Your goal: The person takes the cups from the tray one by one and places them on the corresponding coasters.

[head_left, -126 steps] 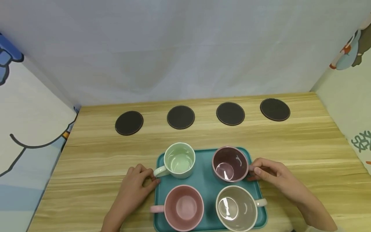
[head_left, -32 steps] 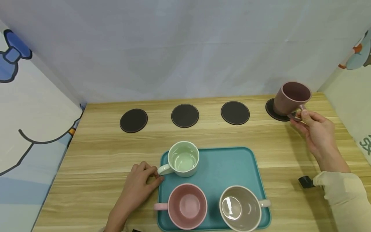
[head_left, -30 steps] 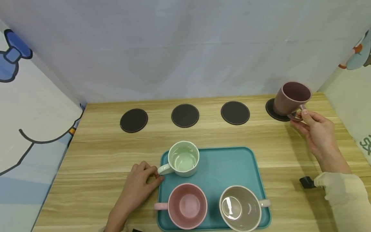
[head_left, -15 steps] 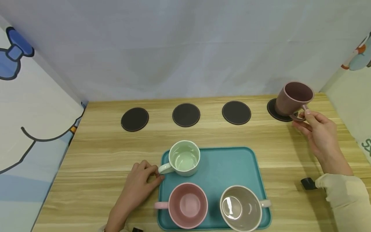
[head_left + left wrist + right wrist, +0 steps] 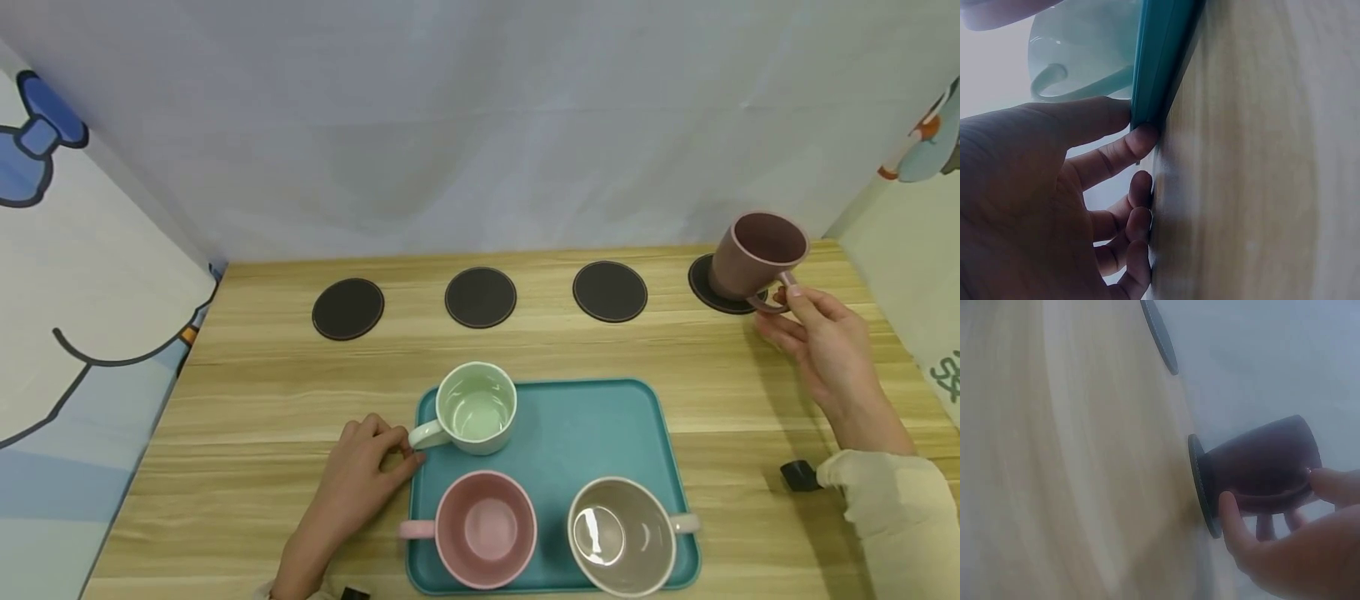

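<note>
Mug (image 5: 738, 265) stands upright on rightmost coaster (image 5: 699, 284), handle (image 5: 763, 305) angled near-right

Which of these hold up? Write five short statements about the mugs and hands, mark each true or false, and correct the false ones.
1. The right grip holds the plum mug by its handle. True.
2. The plum mug is at the leftmost coaster. False: it is at the rightmost black coaster.
3. The left grip holds the edge of the teal tray. True.
4. Four mugs stand on the teal tray. False: three do, the mint mug, pink mug and beige mug.
5. In the head view, the mint mug's handle points left. True.
</note>
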A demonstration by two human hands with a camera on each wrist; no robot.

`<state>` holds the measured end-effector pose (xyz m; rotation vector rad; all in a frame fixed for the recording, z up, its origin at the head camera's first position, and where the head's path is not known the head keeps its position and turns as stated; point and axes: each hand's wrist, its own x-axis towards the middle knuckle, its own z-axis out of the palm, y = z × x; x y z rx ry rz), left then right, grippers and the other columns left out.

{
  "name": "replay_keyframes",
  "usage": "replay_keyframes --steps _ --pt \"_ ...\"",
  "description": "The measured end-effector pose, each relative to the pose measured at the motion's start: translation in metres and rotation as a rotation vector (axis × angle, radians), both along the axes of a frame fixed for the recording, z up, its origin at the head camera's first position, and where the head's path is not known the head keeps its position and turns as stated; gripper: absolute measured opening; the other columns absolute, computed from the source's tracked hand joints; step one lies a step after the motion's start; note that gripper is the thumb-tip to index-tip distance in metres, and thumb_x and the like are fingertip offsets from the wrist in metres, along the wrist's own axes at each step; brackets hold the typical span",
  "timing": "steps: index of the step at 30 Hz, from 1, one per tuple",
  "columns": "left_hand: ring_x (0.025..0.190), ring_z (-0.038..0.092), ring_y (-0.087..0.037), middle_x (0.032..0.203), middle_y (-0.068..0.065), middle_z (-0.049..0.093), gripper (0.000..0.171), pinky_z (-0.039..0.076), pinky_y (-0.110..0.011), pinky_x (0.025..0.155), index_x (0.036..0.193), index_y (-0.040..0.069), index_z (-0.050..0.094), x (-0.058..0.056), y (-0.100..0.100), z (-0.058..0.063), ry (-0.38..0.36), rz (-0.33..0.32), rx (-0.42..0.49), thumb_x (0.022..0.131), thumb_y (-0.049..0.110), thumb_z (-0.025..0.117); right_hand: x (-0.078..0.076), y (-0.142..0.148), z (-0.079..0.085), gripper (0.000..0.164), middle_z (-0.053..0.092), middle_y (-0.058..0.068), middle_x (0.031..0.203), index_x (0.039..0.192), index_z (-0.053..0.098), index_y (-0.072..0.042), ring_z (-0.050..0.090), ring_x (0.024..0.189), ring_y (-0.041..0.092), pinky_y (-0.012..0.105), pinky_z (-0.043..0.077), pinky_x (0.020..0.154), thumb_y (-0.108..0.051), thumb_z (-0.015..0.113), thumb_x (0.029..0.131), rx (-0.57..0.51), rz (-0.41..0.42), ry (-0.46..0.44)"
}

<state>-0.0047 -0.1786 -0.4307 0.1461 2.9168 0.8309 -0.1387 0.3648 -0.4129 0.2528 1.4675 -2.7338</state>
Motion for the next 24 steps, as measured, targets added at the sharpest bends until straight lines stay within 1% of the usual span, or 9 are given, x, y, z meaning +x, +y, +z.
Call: replay_keyframes --steps 4,5,7,10,13,17,21,24 --pt "0.085 0.04 -0.014 0.086 0.005 0.052 0.023 0.033 -0.029 0.074 0.075 0.03 0.063 0.0 0.0 0.0 -0.009 0.002 0.0 0.091 0.031 0.08 0.006 0.004 -0.002 0.012 0.049 0.002 0.129 0.114 0.066 -0.005 0.079 0.094 0.019 0.032 0.064 0.08 -0.011 0.059 0.106 0.088 0.019 -0.042" --pt "0.085 0.04 -0.014 0.086 0.005 0.052 0.023 0.033 -0.029 0.074 0.076 0.03 0.063 0.0 0.0 0.0 -0.011 0.003 0.001 0.091 0.031 0.08 0.009 0.004 -0.004 0.013 0.046 0.001 0.131 0.116 0.063 -0.006 0.078 0.095 0.018 0.031 0.064 0.081 -0.011 0.058 0.106 0.109 0.022 -0.049" --pt "0.085 0.04 -0.014 0.086 0.005 0.052 0.023 0.033 -0.029 0.074 0.076 0.03 0.063 0.0 0.0 0.0 -0.016 0.004 0.004 0.091 0.031 0.08 0.014 0.006 -0.006 0.014 0.045 0.001 0.131 0.12 0.061 -0.008 0.077 0.095 0.017 0.03 0.064 0.082 -0.01 0.057 0.106 0.127 0.029 -0.061" --pt "0.084 0.039 -0.014 0.086 0.005 0.052 0.023 0.033 -0.028 0.074 0.076 0.03 0.063 -0.001 0.0 0.0 -0.015 0.003 0.007 0.091 0.031 0.08 0.023 0.007 -0.01 0.014 0.055 0.003 0.122 0.12 0.06 -0.008 0.077 0.094 0.02 0.032 0.064 0.082 -0.006 0.055 0.107 0.114 0.041 -0.057" --pt "0.084 0.039 -0.014 0.086 0.005 0.052 0.023 0.033 -0.028 0.074 0.076 0.03 0.063 0.0 0.0 0.001 -0.008 0.001 0.009 0.091 0.031 0.08 0.032 0.008 -0.013 0.014 0.063 0.004 0.112 0.118 0.062 -0.006 0.078 0.093 0.021 0.032 0.064 0.082 -0.004 0.054 0.107 0.119 0.068 -0.041" --pt "0.084 0.039 -0.014 0.086 0.005 0.052 0.023 0.033 -0.029 0.075 0.075 0.03 0.063 0.001 0.0 0.001 0.0 0.001 0.011 0.09 0.031 0.08 0.042 0.01 -0.016 0.016 0.07 0.003 0.11 0.118 0.065 -0.006 0.078 0.095 0.019 0.031 0.064 0.082 -0.005 0.052 0.108 0.151 0.117 -0.013" --pt "0.084 0.039 -0.014 0.086 0.005 0.052 0.022 0.033 -0.029 0.074 0.076 0.03 0.064 0.001 0.0 0.002 -0.004 0.001 0.009 0.091 0.031 0.08 0.051 0.012 -0.022 0.022 0.073 0.004 0.112 0.118 0.067 -0.002 0.078 0.098 0.019 0.032 0.064 0.083 -0.002 0.047 0.109 0.172 0.203 0.062" --pt "0.085 0.039 -0.014 0.086 0.005 0.052 0.022 0.033 -0.029 0.074 0.076 0.03 0.064 0.001 0.0 0.002 -0.011 0.002 0.006 0.091 0.031 0.08 0.057 0.012 -0.026 0.03 0.073 0.005 0.115 0.122 0.067 0.0 0.077 0.102 0.018 0.033 0.063 0.086 0.001 0.04 0.111 0.224 0.308 0.136"
